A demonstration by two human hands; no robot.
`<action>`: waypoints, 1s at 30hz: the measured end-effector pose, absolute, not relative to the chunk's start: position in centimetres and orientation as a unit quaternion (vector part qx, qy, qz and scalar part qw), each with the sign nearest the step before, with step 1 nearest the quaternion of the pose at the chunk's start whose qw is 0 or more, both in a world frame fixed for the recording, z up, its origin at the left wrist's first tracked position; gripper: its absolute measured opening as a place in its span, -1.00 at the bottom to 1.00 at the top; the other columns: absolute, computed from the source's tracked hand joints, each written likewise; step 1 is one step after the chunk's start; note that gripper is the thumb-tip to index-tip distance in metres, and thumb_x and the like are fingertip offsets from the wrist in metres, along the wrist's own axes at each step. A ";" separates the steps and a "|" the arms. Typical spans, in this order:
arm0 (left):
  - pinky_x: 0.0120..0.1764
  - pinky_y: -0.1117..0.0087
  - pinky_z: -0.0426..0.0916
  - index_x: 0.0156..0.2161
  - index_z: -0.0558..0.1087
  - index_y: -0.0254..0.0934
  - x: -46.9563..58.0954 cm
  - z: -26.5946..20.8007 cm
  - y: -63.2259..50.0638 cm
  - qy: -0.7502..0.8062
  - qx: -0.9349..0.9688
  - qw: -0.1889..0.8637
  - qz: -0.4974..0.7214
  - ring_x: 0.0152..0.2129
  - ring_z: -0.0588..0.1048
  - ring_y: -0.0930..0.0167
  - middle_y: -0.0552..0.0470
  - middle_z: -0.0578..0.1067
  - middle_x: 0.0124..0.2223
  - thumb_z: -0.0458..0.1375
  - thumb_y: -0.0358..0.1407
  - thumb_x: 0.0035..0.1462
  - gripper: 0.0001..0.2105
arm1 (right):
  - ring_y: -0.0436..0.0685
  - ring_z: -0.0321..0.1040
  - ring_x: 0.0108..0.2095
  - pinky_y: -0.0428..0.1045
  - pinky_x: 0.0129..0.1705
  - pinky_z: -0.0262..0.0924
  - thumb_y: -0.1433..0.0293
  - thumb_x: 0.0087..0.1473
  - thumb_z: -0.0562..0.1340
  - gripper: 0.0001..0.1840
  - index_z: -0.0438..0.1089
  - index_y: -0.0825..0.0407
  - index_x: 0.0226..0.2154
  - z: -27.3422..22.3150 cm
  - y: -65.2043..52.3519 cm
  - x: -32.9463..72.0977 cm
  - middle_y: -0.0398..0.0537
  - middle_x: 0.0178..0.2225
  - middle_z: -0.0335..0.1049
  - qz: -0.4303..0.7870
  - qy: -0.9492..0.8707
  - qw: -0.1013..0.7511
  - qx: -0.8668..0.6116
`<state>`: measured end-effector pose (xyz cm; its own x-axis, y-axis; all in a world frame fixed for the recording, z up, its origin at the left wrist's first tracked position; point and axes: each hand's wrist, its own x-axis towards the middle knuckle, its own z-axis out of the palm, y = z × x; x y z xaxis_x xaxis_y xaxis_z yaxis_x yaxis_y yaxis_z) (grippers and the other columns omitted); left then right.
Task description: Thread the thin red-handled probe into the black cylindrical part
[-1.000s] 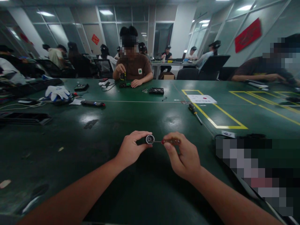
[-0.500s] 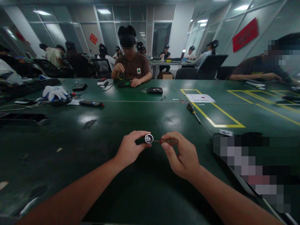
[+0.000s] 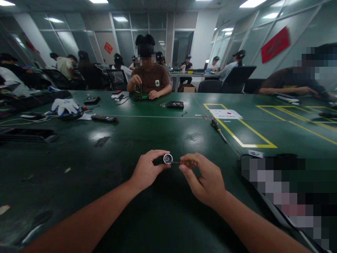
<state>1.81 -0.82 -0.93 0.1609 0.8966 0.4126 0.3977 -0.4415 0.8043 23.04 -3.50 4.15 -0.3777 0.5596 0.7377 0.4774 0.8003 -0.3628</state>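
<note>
Between the thumb and fingers of my left hand [image 3: 149, 168] is a small round metal cup-like part [image 3: 167, 159], its open end with a pale rim facing me. Dark details show inside it, too small to name. My right hand [image 3: 206, 177] is closed on the reddish-brown handle of a small screwdriver [image 3: 189, 163]. Its thin shaft points left and reaches the right side of the round part. Whether the tip sits in a screw I cannot tell. Both hands are held above the green table [image 3: 158, 137].
A yellow-and-black screwdriver [image 3: 219, 130] lies beyond my right hand, near a paper sheet [image 3: 225, 114] and yellow tape. Farther left are a dark pen-shaped tool [image 3: 104, 118] and white gloves [image 3: 65, 106]. Opposite, a person [image 3: 150, 79] handles a green board. A blurred-out object [image 3: 279, 196] lies at right.
The whole view has shifted slightly, so the scene sits a little lower. Both hands keep their grips; the screwdriver handle has turned slightly and moved a little closer to the round part.
</note>
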 end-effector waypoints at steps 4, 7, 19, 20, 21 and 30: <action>0.09 0.17 0.39 -0.02 0.59 -0.14 1.7 -1.0 -0.7 0.451 0.713 0.267 0.467 -0.03 0.56 0.25 -0.01 0.62 0.00 0.40 -0.39 0.06 -0.65 | 0.06 0.46 -0.35 -0.04 -0.28 0.29 0.46 0.27 0.20 -0.88 0.36 -0.02 -0.12 4.2 -3.5 23.0 -0.12 -0.31 0.49 0.041 -0.836 0.450 -0.312; 0.09 0.17 0.40 -0.02 0.60 -0.14 1.7 -0.9 -0.7 0.451 0.713 0.263 0.469 -0.03 0.56 0.25 -0.01 0.62 -0.01 0.40 -0.39 0.05 -0.65 | 0.07 0.46 -0.35 -0.04 -0.28 0.29 0.46 0.27 0.19 -0.88 0.37 -0.01 -0.13 4.3 -3.5 23.0 -0.11 -0.31 0.50 0.045 -0.835 0.452 -0.309; 0.09 0.15 0.40 -0.03 0.60 -0.14 1.8 -0.8 -0.8 0.451 0.711 0.261 0.472 -0.03 0.56 0.25 -0.02 0.63 -0.01 0.39 -0.40 0.05 -0.66 | 0.05 0.45 -0.33 -0.05 -0.25 0.29 0.47 0.28 0.19 -0.86 0.35 -0.02 -0.11 4.0 -3.5 23.0 -0.12 -0.29 0.48 0.062 -0.834 0.453 -0.310; 0.09 0.16 0.41 -0.03 0.60 -0.15 1.8 -0.8 -0.8 0.450 0.710 0.261 0.475 -0.04 0.57 0.25 -0.02 0.63 -0.02 0.39 -0.40 0.05 -0.66 | 0.05 0.45 -0.32 -0.05 -0.25 0.29 0.47 0.28 0.19 -0.87 0.35 -0.02 -0.11 3.9 -3.5 23.0 -0.13 -0.29 0.47 0.062 -0.836 0.447 -0.310; 0.08 0.16 0.41 -0.04 0.60 -0.15 1.8 -0.8 -0.8 0.449 0.709 0.261 0.477 -0.04 0.57 0.25 -0.02 0.63 -0.02 0.40 -0.41 0.04 -0.66 | 0.05 0.44 -0.32 -0.05 -0.25 0.29 0.47 0.28 0.19 -0.87 0.34 -0.02 -0.11 3.9 -3.5 23.0 -0.13 -0.30 0.47 0.062 -0.838 0.444 -0.311; 0.09 0.16 0.41 -0.05 0.61 -0.16 1.8 -0.7 -0.8 0.452 0.708 0.253 0.480 -0.05 0.57 0.26 0.00 0.64 -0.03 0.40 -0.47 0.01 -0.64 | 0.05 0.43 -0.33 -0.04 -0.25 0.29 0.48 0.29 0.17 -0.87 0.32 -0.02 -0.12 4.0 -3.5 23.1 -0.13 -0.30 0.45 0.059 -0.841 0.437 -0.314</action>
<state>1.83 -0.80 -0.65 0.1291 0.8830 0.4512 0.3971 -0.4630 0.7924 23.06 -3.49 3.97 -0.4203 0.5794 0.6984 0.4767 0.7958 -0.3734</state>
